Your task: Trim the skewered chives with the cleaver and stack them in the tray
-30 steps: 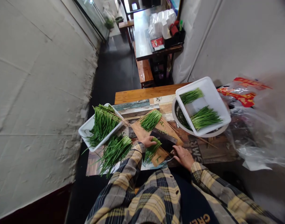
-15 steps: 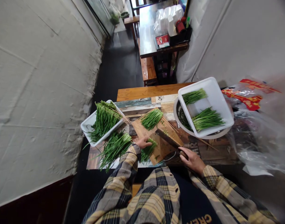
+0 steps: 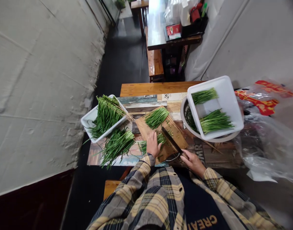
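My left hand (image 3: 153, 144) presses down on a bunch of chives (image 3: 161, 138) lying across the near part of a wooden cutting board (image 3: 181, 138). Part of that bunch is hidden beneath the palm and fingers. In my right hand (image 3: 194, 162) is the handle of a kitchen knife (image 3: 171, 140). Its dark blade slants over the board, just right of the bunch's cut ends. A second bunch of chives (image 3: 157, 117) lies at the board's far side. Small chive trimmings (image 3: 170, 132) are scattered by the blade.
Left of the board are a loose pile of chives (image 3: 119, 145) and a white tray (image 3: 86, 121) holding skewered chives (image 3: 106, 115). At right, another white tray (image 3: 233, 107) with two bunches rests on a metal bowl (image 3: 182, 110). Plastic bags (image 3: 264, 134) lie beyond it.
My left hand has moved from the bunch's left side onto its top, and the bunch has turned to lie more sideways. The knife stays in my right hand. The view has tilted slightly.
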The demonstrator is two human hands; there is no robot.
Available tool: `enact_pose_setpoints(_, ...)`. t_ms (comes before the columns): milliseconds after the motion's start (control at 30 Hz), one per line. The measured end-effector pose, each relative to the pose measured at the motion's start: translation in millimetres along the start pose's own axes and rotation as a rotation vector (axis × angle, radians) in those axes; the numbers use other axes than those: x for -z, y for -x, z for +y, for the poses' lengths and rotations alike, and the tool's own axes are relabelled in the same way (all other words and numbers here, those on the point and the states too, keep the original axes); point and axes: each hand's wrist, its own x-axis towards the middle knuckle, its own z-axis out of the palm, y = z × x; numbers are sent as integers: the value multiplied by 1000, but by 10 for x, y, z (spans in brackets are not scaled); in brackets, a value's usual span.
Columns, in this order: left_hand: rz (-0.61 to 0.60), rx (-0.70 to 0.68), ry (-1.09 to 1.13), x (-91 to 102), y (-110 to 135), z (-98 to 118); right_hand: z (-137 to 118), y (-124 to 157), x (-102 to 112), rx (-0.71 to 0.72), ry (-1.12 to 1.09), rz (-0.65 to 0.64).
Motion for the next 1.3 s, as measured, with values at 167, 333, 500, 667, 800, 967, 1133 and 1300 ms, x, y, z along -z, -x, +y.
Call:
enact_pose_setpoints(167,32,132,-47,-212,81,87,-16,22,-24,-17,22,6)
enact_pose_setpoints(333,16,117,-9,-206,-21,12,-5,17,-26,-44,30,28)
enact_pose_setpoints(500,1,95,13,-134,-18,2,4,4,-26,-50,29,0)
enact_pose_setpoints(667,9,74,35,-140,17,6,14,3,4,-30,58,-3)
enact_pose_setpoints(800,69,141,73,-109,-91,-25,20,0,50,49,146,26)
enact_pose_setpoints(967,-56,250,97,18,-416,-55,57,8,61,90,347,55)
enact_pose_setpoints(1133,-157,249,117,47,-618,-24,137,12,-1,59,479,77)
enact_pose_setpoints(1300,-171,202,117,14,-621,-39,218,-22,-97,65,449,104)
